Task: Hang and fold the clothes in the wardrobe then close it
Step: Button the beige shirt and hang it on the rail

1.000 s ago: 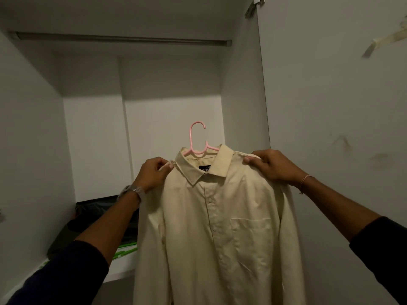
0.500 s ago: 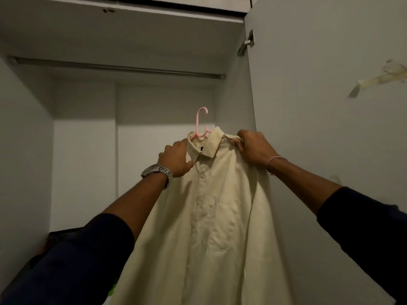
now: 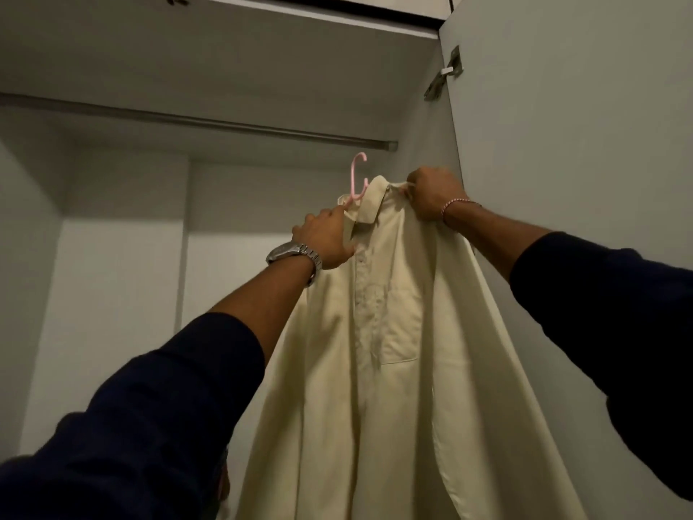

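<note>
We see the wardrobe open, its interior pale and dimly lit. A metal rail runs across the upper part, from the left wall to the right side panel.

Our left hand is raised, wearing a metal watch at the wrist; the dark sleeve covers the forearm. The hand is closed on the left shoulder of the shirt, just below the collar, fingers wrapped into the cloth.

The pink hanger sits inside the shirt; only its hook shows above the collar. The hook is below the rail and apart from it, near the rail's right end. The hook is not on the rail.

The shirt is cream, buttoned, with a chest pocket, and hangs free from the two grips, its lower part leaving the picture.

Our right hand is closed on the right shoulder of the shirt, with a thin bracelet at the wrist. It is just beside the edge of the open door, whose hinge shows higher up.
</note>
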